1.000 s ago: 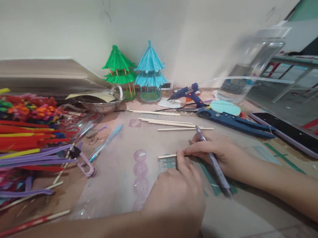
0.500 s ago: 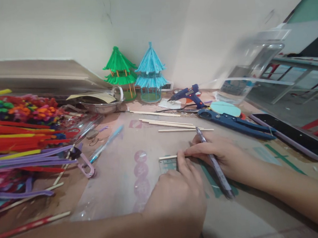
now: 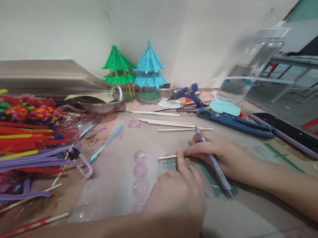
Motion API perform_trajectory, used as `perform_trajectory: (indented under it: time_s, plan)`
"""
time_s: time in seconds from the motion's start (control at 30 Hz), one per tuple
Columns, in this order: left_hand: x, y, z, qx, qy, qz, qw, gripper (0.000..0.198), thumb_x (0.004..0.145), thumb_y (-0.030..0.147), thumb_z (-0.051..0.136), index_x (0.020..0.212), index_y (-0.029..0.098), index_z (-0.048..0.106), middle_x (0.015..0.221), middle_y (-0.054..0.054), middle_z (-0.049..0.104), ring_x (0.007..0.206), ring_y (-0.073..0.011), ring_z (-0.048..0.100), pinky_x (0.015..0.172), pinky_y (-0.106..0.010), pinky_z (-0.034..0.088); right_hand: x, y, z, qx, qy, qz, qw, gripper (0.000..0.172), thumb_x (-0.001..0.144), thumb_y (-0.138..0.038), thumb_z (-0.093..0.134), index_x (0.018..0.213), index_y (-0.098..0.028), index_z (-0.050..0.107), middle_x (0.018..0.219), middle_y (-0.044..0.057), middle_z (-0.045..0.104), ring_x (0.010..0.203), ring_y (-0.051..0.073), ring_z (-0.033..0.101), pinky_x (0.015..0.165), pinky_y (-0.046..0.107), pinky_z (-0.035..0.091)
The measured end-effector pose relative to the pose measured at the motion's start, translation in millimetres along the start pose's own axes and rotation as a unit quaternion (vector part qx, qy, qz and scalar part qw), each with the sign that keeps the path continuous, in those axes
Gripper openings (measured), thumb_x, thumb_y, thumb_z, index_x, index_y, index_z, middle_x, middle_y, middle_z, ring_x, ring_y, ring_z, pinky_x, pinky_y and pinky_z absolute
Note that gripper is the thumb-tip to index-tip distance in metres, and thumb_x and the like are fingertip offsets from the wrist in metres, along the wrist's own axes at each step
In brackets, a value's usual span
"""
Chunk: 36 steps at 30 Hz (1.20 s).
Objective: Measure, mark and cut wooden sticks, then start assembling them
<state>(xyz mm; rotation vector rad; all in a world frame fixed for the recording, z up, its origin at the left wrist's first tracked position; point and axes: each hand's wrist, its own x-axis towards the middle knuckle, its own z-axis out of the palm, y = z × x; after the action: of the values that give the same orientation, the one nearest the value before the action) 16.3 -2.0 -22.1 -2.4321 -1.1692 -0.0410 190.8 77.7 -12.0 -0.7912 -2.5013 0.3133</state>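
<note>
My left hand point(image 3: 176, 199) rests on the work surface with fingers bent and pressed together on a thin wooden stick point(image 3: 166, 157). The stick lies along the edge of a clear ruler point(image 3: 165, 165), and my knuckles cover much of both. Close by on the right, my right hand point(image 3: 216, 149) is closed, with a grey-purple pen point(image 3: 214, 165) lying slantwise across it. Its thumb and fingertips meet near the stick's covered part, beside my left fingers. Several loose sticks point(image 3: 172, 123) lie just beyond the hands.
Behind stand a green pagoda model point(image 3: 118, 66) and a blue one point(image 3: 149, 68), beside a glue gun point(image 3: 185, 93). Blue-handled cutters point(image 3: 233, 122), a phone point(image 3: 290, 133) and a clear plastic jar point(image 3: 242, 75) are at right. Pipe cleaners point(image 3: 18, 135) and a light-blue pen point(image 3: 105, 145) lie left.
The view has shifted very slightly. Both hands, the stick and the pen keep the same positions relative to each other.
</note>
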Motion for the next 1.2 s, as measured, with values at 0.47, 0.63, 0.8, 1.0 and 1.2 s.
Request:
perform_trajectory:
  time_s: [0.47, 0.63, 0.8, 1.0, 1.2]
  plan:
    - [-1.8, -4.9, -7.6, -0.004, -0.033, 0.004, 0.999, 0.047, 0.084, 0.015, 0.054, 0.130, 0.004, 0.055, 0.123, -0.031, 0.062, 0.051, -0.0127, 0.059, 0.043, -0.022, 0.040, -1.9, 1.9, 1.8, 0.010, -0.004, 0.019, 1.000, 0.023, 0.095, -0.026, 0.052, 0.103, -0.025, 0.073, 0.086, 0.006, 0.063, 0.079, 0.019, 0.058, 0.066, 0.029, 0.045]
    - [-0.9, 0.2, -4.1, 0.001, -0.029, -0.023, 0.999, 0.047, 0.084, 0.017, 0.053, 0.130, 0.005, 0.056, 0.123, -0.031, 0.062, 0.053, -0.0151, 0.061, 0.043, -0.024, 0.042, -0.5, -0.5, 0.4, 0.005, -0.002, 0.017, 1.000, 0.023, 0.096, -0.026, 0.051, 0.102, -0.025, 0.073, 0.086, 0.007, 0.064, 0.079, 0.019, 0.059, 0.066, 0.030, 0.046]
    - [-1.1, 1.5, -3.3, -0.016, -0.040, -0.023, 0.999, 0.049, 0.084, 0.016, 0.056, 0.132, 0.006, 0.054, 0.127, -0.033, 0.059, 0.055, -0.0154, 0.063, 0.045, -0.024, 0.045, -0.7, -0.1, 0.3, 0.007, 0.004, 0.011, 1.000, 0.022, 0.096, -0.026, 0.052, 0.102, -0.025, 0.073, 0.086, 0.007, 0.064, 0.080, 0.019, 0.059, 0.068, 0.029, 0.045]
    - [-1.7, -8.0, -13.2, -0.015, -0.048, 0.001, 0.999, 0.048, 0.085, 0.010, 0.052, 0.132, 0.005, 0.055, 0.127, -0.032, 0.059, 0.054, -0.0156, 0.064, 0.043, -0.024, 0.047, 0.9, -1.2, -1.8, 0.006, -0.007, 0.011, 1.000, 0.023, 0.095, -0.020, 0.051, 0.101, -0.024, 0.073, 0.084, 0.006, 0.063, 0.079, 0.019, 0.058, 0.067, 0.029, 0.044]
    - [4.7, -13.4, -29.3, 0.009, -0.109, 0.023, 0.994, 0.048, 0.084, 0.008, 0.053, 0.132, 0.006, 0.056, 0.126, -0.031, 0.059, 0.050, -0.0159, 0.065, 0.037, -0.021, 0.043, 0.0, -1.0, -0.5, 0.002, -0.013, 0.026, 1.000, 0.023, 0.093, -0.018, 0.051, 0.102, -0.024, 0.071, 0.085, 0.007, 0.063, 0.081, 0.020, 0.058, 0.068, 0.031, 0.044]
